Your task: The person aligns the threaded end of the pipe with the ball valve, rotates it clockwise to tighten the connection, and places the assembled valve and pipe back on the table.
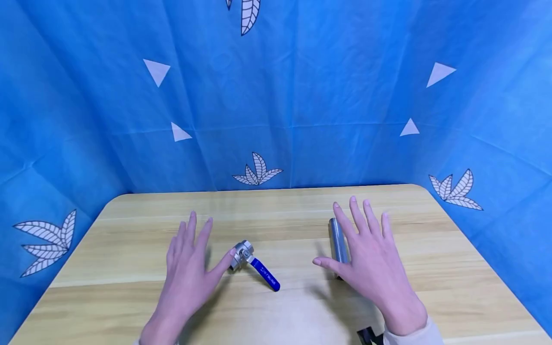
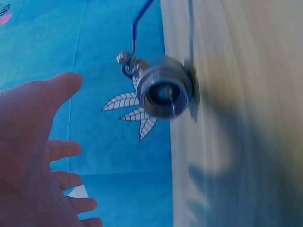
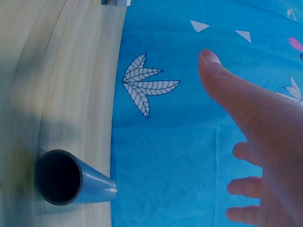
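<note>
A metal ball valve (image 1: pixel 242 254) with a blue lever handle (image 1: pixel 265 274) lies on the table, just right of my left hand (image 1: pixel 187 270). That hand hovers with fingers spread, its thumb tip overlapping the valve in the head view. In the left wrist view the valve's round threaded opening (image 2: pixel 165 94) faces the camera, apart from the thumb. My right hand (image 1: pixel 373 261) is held over the table with fingers spread, holding nothing. Partly behind it lies a grey metal pipe (image 1: pixel 339 242); its hollow end (image 3: pixel 59 177) shows in the right wrist view, clear of the fingers.
The wooden table (image 1: pixel 297 316) has rounded far corners. A blue cloth (image 1: pixel 293 96) with white leaf and triangle prints hangs behind and around it. A black strap piece (image 1: pixel 368 335) shows by my right sleeve (image 1: pixel 414 335).
</note>
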The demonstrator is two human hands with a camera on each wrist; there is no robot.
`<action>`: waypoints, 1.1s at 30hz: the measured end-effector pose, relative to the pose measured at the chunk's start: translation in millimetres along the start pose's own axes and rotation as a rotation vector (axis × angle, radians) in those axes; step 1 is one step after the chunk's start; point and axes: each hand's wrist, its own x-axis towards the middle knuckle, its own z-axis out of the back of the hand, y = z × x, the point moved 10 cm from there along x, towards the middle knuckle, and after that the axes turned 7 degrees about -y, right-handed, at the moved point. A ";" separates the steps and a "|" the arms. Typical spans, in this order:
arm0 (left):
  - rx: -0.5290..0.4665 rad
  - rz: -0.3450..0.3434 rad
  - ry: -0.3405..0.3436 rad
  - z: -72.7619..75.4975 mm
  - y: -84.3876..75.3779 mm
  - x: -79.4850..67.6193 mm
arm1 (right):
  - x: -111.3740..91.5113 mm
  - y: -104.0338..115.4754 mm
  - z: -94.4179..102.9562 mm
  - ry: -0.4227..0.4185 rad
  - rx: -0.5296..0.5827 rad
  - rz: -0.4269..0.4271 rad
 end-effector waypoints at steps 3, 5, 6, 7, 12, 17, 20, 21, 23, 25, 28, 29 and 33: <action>-0.074 0.068 0.026 -4.7 2.6 -4.4 | -2.3 -0.4 0.0 -0.005 0.054 -0.024; -0.097 0.104 0.035 -7.1 4.8 -5.8 | -3.3 -0.8 0.6 -0.015 0.076 -0.034; -0.102 0.118 0.040 -8.2 5.9 -6.3 | -3.6 -1.0 0.9 -0.019 0.083 -0.038; -0.104 0.124 0.043 -9.0 6.6 -6.7 | -3.7 -1.2 1.0 -0.021 0.089 -0.041; -0.108 0.129 0.066 -12.3 7.4 -7.0 | -1.9 -1.9 1.8 -0.042 0.120 -0.046; -0.175 0.166 0.138 -20.8 10.0 -8.0 | -1.6 -11.4 7.5 -0.157 0.190 -0.110; -0.251 0.209 0.195 -29.1 13.4 -9.5 | -6.0 -24.1 3.3 -0.186 0.256 -0.213; -0.279 0.227 0.212 -32.5 15.0 -10.5 | -8.2 -29.4 -0.8 -0.178 0.278 -0.260; -0.325 0.251 0.235 -39.7 17.9 -12.7 | -13.8 -40.8 -12.3 -0.142 0.330 -0.361; -0.375 0.265 0.246 -46.9 19.8 -14.9 | -20.4 -51.8 -25.7 -0.101 0.378 -0.459; -0.457 0.269 0.251 -57.0 20.4 -17.9 | -29.3 -65.1 -44.5 -0.062 0.446 -0.557; -0.483 0.272 0.254 -60.2 20.3 -18.9 | -31.8 -68.8 -50.3 -0.053 0.464 -0.579; -0.565 0.287 0.260 -70.0 20.1 -21.8 | -39.8 -80.9 -70.7 -0.016 0.541 -0.648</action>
